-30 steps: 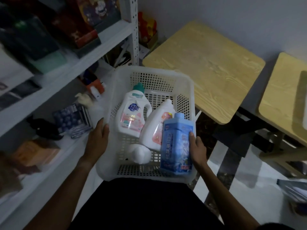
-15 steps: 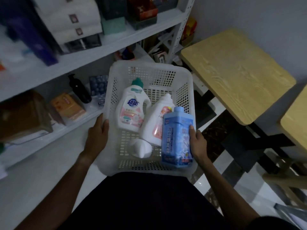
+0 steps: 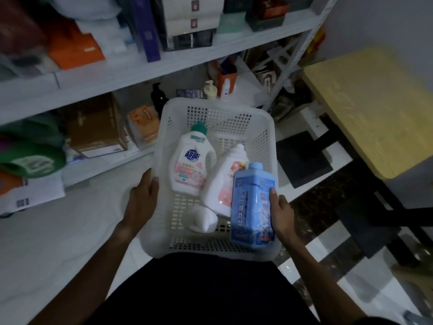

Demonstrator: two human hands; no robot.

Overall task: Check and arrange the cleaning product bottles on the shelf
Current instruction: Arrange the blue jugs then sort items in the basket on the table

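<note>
Head view has swung left since a second ago, and more of the shelf (image 3: 150, 66) fills the frame. The left hand (image 3: 140, 198) grips the white basket (image 3: 267, 146) by its left rim, the right hand (image 3: 280, 212) clamps the upright blue bottle (image 3: 251, 202) against the right rim. Both forearms reach forward; two white bottles (image 3: 192, 160) lie inside.

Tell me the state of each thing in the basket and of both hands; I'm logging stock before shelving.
basket: carried, off the shelf.
green-capped bottle: capped, lying back.
white-capped bottle: capped, tilted.
blue bottle: capped, gripped by right hand.
left hand: holds the basket's side.
</note>
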